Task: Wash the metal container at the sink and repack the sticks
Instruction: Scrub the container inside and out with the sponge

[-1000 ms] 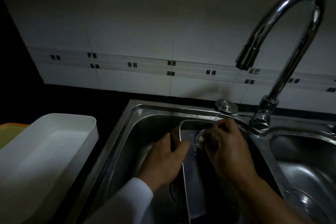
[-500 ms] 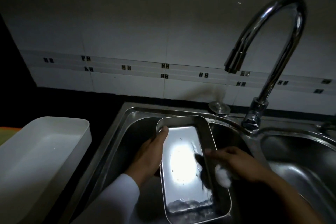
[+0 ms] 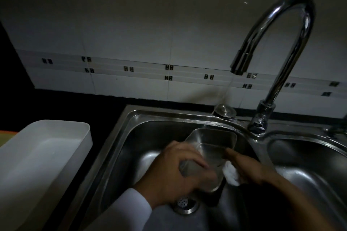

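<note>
The rectangular stainless-steel container (image 3: 210, 154) is held tilted over the left basin of the double steel sink (image 3: 131, 137), its near end clamped in the curled fingers (image 3: 193, 165) of the left hand (image 3: 174, 174), with its far end rising beyond the fingertips toward the thin stream of water (image 3: 223, 99) from the curved chrome tap (image 3: 293, 30). A small white wad, perhaps a sponge or foam (image 3: 231, 173), is pressed against the container's right wall under the closed fingers of the right hand (image 3: 249, 169). A slip is judged the main risk: the metal is wet and gripped from one end only, so a firm scrub could twist it loose onto the round drain strainer (image 3: 185, 203) just below the left fingers. Water striking the tilted wall could also splash toward the empty white plastic tub (image 3: 62, 131) well off to the left. The scene is very dim; the right fingertips, the wad's material and the container's floor are hard to make out, and no sticks are seen.
</note>
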Demonstrator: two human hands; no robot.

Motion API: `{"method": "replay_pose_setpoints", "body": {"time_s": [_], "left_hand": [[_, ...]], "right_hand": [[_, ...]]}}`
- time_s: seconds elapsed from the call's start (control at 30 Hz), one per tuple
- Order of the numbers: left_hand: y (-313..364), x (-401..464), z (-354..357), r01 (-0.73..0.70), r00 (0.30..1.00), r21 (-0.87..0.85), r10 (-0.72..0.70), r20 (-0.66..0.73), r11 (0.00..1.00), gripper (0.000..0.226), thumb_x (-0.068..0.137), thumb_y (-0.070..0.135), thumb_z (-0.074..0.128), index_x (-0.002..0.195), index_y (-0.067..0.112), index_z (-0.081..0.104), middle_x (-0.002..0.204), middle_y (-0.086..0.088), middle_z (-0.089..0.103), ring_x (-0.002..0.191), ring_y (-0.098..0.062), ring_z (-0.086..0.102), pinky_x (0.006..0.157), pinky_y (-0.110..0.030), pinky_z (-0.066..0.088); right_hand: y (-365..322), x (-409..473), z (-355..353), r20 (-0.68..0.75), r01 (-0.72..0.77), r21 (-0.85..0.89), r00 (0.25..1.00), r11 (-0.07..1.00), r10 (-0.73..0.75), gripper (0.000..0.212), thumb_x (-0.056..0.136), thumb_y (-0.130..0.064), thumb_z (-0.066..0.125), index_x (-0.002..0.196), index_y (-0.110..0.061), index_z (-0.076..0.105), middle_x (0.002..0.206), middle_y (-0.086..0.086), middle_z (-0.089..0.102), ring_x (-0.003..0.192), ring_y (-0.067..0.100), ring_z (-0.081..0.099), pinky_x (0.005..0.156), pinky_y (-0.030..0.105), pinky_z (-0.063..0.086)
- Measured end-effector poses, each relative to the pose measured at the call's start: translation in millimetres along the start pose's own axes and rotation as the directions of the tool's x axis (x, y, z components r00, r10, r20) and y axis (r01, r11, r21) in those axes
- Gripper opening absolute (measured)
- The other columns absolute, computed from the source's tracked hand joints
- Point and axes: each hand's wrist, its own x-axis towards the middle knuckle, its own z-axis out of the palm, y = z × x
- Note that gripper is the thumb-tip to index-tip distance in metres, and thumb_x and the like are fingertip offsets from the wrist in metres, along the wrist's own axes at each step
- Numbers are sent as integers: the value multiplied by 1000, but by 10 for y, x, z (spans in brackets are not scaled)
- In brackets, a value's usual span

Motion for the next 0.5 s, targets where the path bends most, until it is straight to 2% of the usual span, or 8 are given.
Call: {"method": "replay_pose_setpoints", "body": {"time_s": [0.07, 0.13, 0.23, 0.3, 0.33, 0.4, 0.43, 0.5], "left_hand": [[92, -39, -8, -89, 982, -29, 92, 166, 996, 41, 71, 60, 88, 101, 33, 83, 102, 20, 76, 105, -1, 68, 97, -20, 50], [105, -54, -10, -96, 968, 0, 94, 232, 995, 46, 68, 62, 88, 104, 34, 82, 99, 21, 78, 100, 4, 68, 92, -11, 48], [77, -73, -8, -110, 984, 113, 92, 152, 987, 33, 79, 60, 80, 94, 31, 82, 84, 15, 76, 84, 0, 68, 74, -13, 50], [68, -67, -4, -72, 994, 60, 67, 89, 996, 23, 86, 48, 76, 89, 26, 79, 75, 12, 71, 77, -3, 68, 67, -12, 47], [55, -52, -4, -40, 998, 3, 40, 50, 999, 22, 88, 44, 74, 87, 23, 77, 74, 10, 70, 76, -4, 69, 67, -15, 48], [7, 11, -9, 68, 997, -191, -75, -29, 979, 24, 89, 40, 71, 85, 16, 72, 78, 2, 71, 76, -8, 69, 74, -29, 55], [-26, 41, -20, 125, 986, -306, -151, -64, 944, 26, 88, 39, 70, 85, 13, 70, 78, -1, 71, 77, -15, 69, 77, -36, 55], [-69, 92, -64, 230, 948, -457, -304, -94, 859, 29, 86, 37, 68, 84, 9, 68, 77, -8, 70, 76, -23, 68, 78, -44, 53]], "right_hand": [[-18, -24, -39, 21, 10, 0, 1000, 1000, -10, 38, 96, -58, 47, 81, -27, 64, 81, -7, 63, 69, 2, 57, 70, 24, 47], [-29, -18, -47, 7, -1, 19, 1000, 1000, 1, 36, 97, -56, 47, 82, -27, 62, 84, -7, 61, 66, 0, 58, 80, 30, 46], [-50, -48, 1, 41, 14, 20, 999, 1000, -14, 36, 96, -59, 48, 98, -27, 65, 81, -9, 64, 54, -12, 62, 93, 36, 47], [-123, -106, 37, 55, -3, 103, 998, 995, -3, 54, 82, -80, 54, 100, -30, 67, 80, -16, 72, 68, -10, 66, 97, 33, 50], [-149, -130, 44, 28, 6, 128, 1000, 992, -10, 68, 66, -92, 55, 97, -32, 67, 83, -19, 72, 79, -5, 66, 95, 28, 50], [-195, -185, 17, -58, 22, 130, 998, 991, -14, 92, 41, -101, 55, 97, -30, 67, 97, -12, 71, 91, 8, 66, 93, 27, 51], [-234, -225, 1, -91, 32, 131, 996, 991, -20, 96, 38, -102, 55, 99, -28, 68, 97, -9, 72, 89, 7, 67, 89, 24, 54], [-340, -332, -15, -148, 76, 151, 987, 986, -54, 88, 44, -98, 52, 88, -23, 69, 66, -15, 72, 59, -6, 66, 61, 6, 52]]}}
